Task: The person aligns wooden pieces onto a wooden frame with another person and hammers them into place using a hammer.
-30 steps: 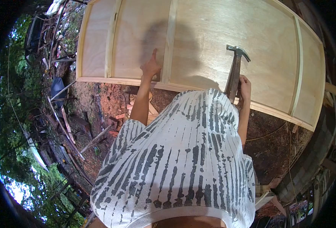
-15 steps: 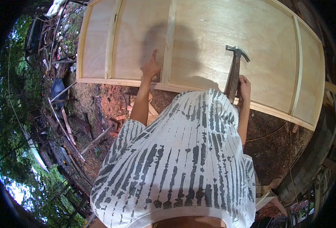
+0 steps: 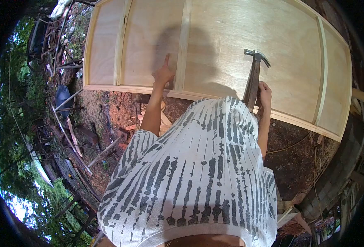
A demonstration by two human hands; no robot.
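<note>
My left hand [image 3: 164,75] is over the near edge of a framed plywood panel [image 3: 149,45], left of a wooden crossbar [image 3: 183,49]. Its index finger stretches forward and the thumb sticks out; nothing is visible in it. A claw hammer [image 3: 252,78] has its metal head away from me and its wooden handle toward my body. The handle's lower end is hidden near my shirt. Close against the handle's right side is my right hand [image 3: 265,94], fingers curled. Whether it grips the handle or something small cannot be made out.
More crossbars [image 3: 322,70] divide the panel, and a raised wooden rim [image 3: 124,88] runs round it. Wood offcuts [image 3: 163,117] lie on the ground below the near edge. Poles [image 3: 73,142] and a dark blue object [image 3: 62,99] are at the left. A thin cord [image 3: 291,148] hangs at right.
</note>
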